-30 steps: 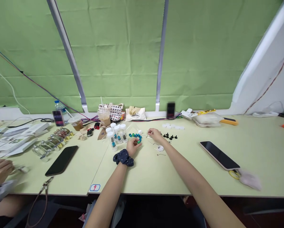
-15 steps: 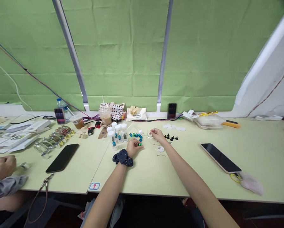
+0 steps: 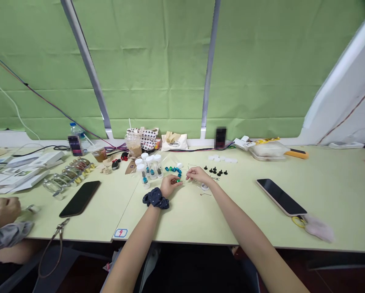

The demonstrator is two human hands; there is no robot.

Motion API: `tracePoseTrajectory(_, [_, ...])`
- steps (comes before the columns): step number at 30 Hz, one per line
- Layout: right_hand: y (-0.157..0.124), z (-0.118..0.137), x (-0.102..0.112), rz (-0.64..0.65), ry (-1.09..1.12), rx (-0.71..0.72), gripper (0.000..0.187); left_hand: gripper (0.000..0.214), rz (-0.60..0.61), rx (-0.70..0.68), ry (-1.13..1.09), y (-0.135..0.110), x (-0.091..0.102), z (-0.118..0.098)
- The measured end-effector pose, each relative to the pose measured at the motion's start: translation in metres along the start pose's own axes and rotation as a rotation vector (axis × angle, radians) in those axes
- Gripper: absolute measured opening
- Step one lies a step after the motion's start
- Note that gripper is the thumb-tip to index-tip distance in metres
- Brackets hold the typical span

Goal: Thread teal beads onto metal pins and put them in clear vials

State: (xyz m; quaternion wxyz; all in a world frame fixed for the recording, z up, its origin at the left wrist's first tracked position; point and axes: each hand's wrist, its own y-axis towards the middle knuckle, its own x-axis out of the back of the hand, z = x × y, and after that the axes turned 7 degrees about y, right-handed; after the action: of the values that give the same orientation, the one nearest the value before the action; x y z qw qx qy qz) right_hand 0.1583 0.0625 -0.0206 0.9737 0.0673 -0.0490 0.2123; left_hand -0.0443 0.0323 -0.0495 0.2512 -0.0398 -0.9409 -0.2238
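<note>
One pale surface (image 3: 194,221) spans the lower half of the frame. On it lie a pink-edged phone (image 3: 280,197) at the right and a black phone (image 3: 79,199) left of centre, both well apart from the hands. Two bare hands come close together at the middle of the frame. The left hand (image 3: 168,186), with a dark scrunchie (image 3: 156,198) at its wrist, has its grip curled closed around a small green piece (image 3: 178,181). The right hand (image 3: 200,175) is just beside it, grip pinched almost together; whether anything fine sits between those fingertips, I cannot tell. White-capped vials (image 3: 145,181) cluster upright left of the left hand, crowding that side, and look light and easily tipped. The green piece, mostly covered by fingers, has a bright sheen; it is probably light, stiff and slippery, best pinched by its sides. Glossy blue pieces (image 3: 179,172) curve in a row just above the left hand, leaving little room there. Black pieces (image 3: 221,172) are scattered right of centre, out of the way. Smallest, a thin rod (image 3: 205,194) lies below the right hand; likely light and bendable, it suits a fingertip pinch at mid-length.
</note>
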Motion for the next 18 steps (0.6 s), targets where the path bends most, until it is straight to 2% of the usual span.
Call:
tracePoseTrajectory(7, [0.002,0.000,-0.002,-0.143,0.123,0.125,0.023,0.039,0.038,0.120,-0.116,-0.003,-0.001,-0.006])
tracePoseTrajectory(11, [0.000,0.007,-0.011,-0.145,0.161,0.244,0.023,0.039,0.063,0.174,-0.205,-0.004,0.001,-0.010])
tracePoseTrajectory(15, [-0.007,0.019,-0.024,-0.124,0.070,0.363,0.019,0.039,0.074,0.187,-0.251,-0.005,0.002,-0.013])
tracePoseTrajectory(18, [-0.012,0.025,-0.031,-0.079,-0.083,0.438,0.014,0.041,0.068,0.195,-0.255,-0.005,0.002,-0.013])
